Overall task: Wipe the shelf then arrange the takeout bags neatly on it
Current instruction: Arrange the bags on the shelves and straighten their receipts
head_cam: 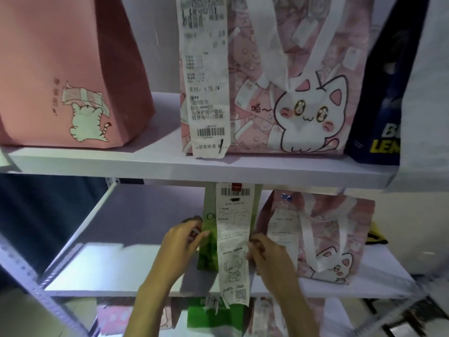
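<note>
A green takeout bag stands upright on the middle white shelf, with a long receipt hanging down its front past the shelf edge. My left hand grips the bag's left side. On its right side my right hand holds it with curled fingers. Right of it, touching or nearly so, stands a pink cat-print bag with white handles.
The upper shelf carries a plain pink bag, a large pink cat bag with a receipt, and a dark blue bag. More bags show on the shelf below. A yellow item lies at the far right.
</note>
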